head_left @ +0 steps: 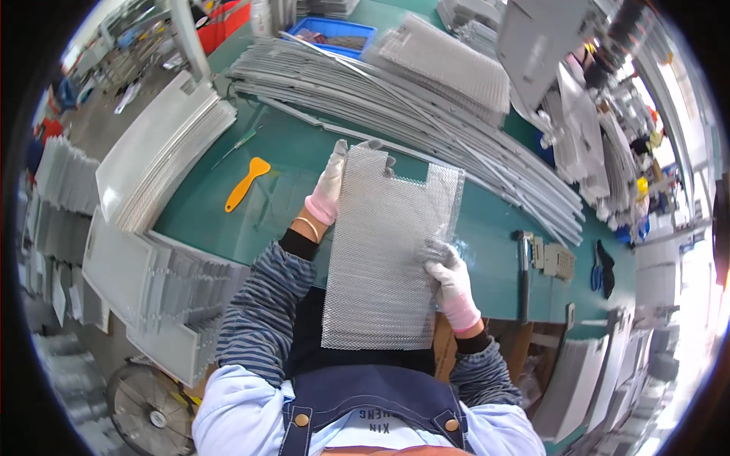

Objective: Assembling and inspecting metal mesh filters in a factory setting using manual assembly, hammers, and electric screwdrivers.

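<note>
Between my two gloved hands is a silver expanded-metal mesh sheet (384, 251), with a square notch cut in its far edge. My left hand (334, 181) grips the far left corner; its fingers curl behind the sheet. On the right long edge, my right hand (450, 277) closes round the mesh, fingers partly seen through it. The sheet's lower part hangs over the table's near edge, in front of my body. An orange plastic scraper (247, 185) lies on the green table (296, 156) left of my left hand.
Long metal strips (426, 121) lie across the table's far side, below stacked mesh panels (449, 64) and a blue bin (334, 34). A hammer (524, 273) and blue-handled scissors (597, 270) lie to the right. Panel stacks (163, 152) stand left, above a fan (152, 410).
</note>
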{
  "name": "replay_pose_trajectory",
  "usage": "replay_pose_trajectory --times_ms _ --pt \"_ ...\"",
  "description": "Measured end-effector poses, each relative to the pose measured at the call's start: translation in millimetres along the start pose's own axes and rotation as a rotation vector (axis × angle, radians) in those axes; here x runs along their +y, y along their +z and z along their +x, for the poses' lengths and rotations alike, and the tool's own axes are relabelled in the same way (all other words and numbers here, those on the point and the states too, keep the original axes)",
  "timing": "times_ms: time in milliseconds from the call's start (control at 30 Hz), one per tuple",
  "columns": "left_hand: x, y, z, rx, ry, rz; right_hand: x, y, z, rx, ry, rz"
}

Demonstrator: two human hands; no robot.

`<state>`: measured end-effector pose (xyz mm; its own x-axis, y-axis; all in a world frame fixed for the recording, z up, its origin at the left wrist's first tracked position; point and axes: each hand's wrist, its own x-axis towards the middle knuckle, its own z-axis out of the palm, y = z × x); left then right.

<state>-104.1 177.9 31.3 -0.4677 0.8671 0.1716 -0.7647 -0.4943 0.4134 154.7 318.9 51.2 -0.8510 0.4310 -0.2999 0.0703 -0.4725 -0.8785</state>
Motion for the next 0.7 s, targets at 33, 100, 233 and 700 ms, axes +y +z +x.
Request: replay_pose_trajectory --times_ms 33,100,233,700 --pt "-1 -1 3 -0.001 0.018 0.055 -3 1 -2 0.004 -0.010 -0.034" --pt "-3 6 2 0.008 0.117 0.546 -12 0 -4 0.054 -0.047 -0.048" --pt "-20 37 4 0.250 0.081 0.902 -15 -19 -3 -0.059 0.031 -0.205" --pt "-22 15 -5 0.316 0.087 0.451 -156 -364 -356 1.200 0.463 -1.900"
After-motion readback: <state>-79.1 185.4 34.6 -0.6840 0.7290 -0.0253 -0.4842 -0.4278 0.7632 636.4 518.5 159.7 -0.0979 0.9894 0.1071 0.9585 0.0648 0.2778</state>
